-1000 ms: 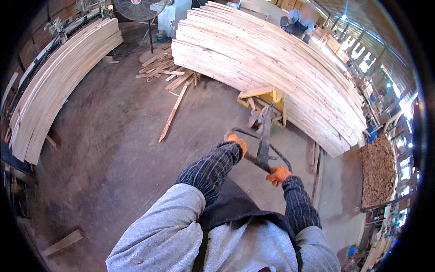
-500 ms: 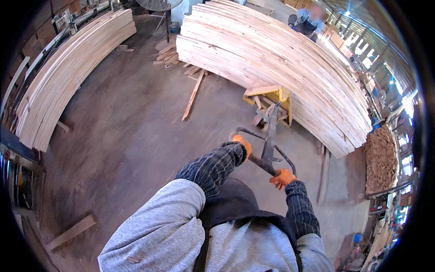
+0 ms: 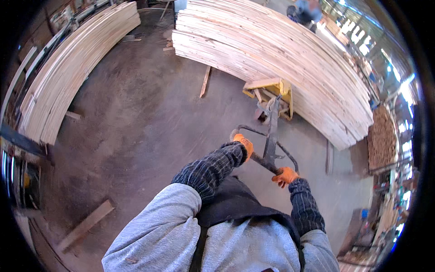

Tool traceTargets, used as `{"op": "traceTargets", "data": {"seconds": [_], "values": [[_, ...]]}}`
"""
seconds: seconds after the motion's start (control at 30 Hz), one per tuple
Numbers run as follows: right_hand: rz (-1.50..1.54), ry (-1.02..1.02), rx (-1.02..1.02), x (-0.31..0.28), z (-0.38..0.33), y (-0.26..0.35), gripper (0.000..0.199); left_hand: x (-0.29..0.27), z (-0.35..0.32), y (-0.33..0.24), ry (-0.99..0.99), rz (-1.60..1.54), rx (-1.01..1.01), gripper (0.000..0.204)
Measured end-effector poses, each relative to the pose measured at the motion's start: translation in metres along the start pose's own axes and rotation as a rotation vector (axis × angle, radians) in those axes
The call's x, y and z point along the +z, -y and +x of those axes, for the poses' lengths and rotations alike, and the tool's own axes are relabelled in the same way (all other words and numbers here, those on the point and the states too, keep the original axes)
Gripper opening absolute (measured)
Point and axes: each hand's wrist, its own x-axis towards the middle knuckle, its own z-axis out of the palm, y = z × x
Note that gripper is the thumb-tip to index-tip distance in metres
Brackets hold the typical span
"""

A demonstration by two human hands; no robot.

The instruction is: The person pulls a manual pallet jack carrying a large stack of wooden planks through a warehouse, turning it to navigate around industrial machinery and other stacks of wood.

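Observation:
My left hand (image 3: 244, 146), in an orange glove, is wrapped round the left end of a dark pallet jack handle (image 3: 270, 144). On the handle's right side, my right hand (image 3: 285, 176), gloved the same, has its fingers curled round the grip. The handle's shaft runs forward to a yellow pallet jack body (image 3: 284, 93) at the near side of a long, high stack of pale boards (image 3: 258, 47). Short wood pieces lie on the yellow body. The jack's forks are hidden.
A second board stack (image 3: 74, 68) stands at the left. Loose planks lie on the floor, one (image 3: 86, 224) near my left side and another (image 3: 205, 81) by the large stack. A brown block-shaped pile (image 3: 381, 140) is at the right. A person (image 3: 304, 11) stands beyond the large stack.
The large stack and jack have moved back with me over the floor. The stack now covers most of the scrap wood and part of the loose plank. Both hands keep their hold.

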Motion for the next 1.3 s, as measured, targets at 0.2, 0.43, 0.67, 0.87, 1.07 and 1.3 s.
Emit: {"op": "traceTargets", "data": {"seconds": [0.2,0.43,0.67,0.87,1.07,1.3], "values": [[-0.093,-0.067,-0.055,0.057,-0.067,-0.029,0.029,0.001,-0.079,-0.041,0.115,0.063,0.086,0.028],[-0.187,-0.123,-0.189,0.113,-0.132,-0.021,0.026,0.023,-0.159,-0.045,-0.009,0.109,0.013,0.029],[-0.226,-0.318,-0.255,0.178,-0.177,-0.04,0.027,0.043,-0.212,-0.049,-0.104,0.15,0.12,0.025],[-0.237,-0.295,-0.326,0.222,-0.193,-0.026,0.029,0.062,-0.254,-0.022,-0.16,0.198,0.196,0.033],[-0.192,-0.302,-0.229,0.271,-0.225,0.003,0.029,0.095,-0.291,0.006,-0.16,0.215,0.167,0.037],[-0.209,-0.1,-0.295,0.258,-0.223,0.015,0.033,0.073,-0.295,0.011,-0.077,0.214,0.129,0.039]]}}
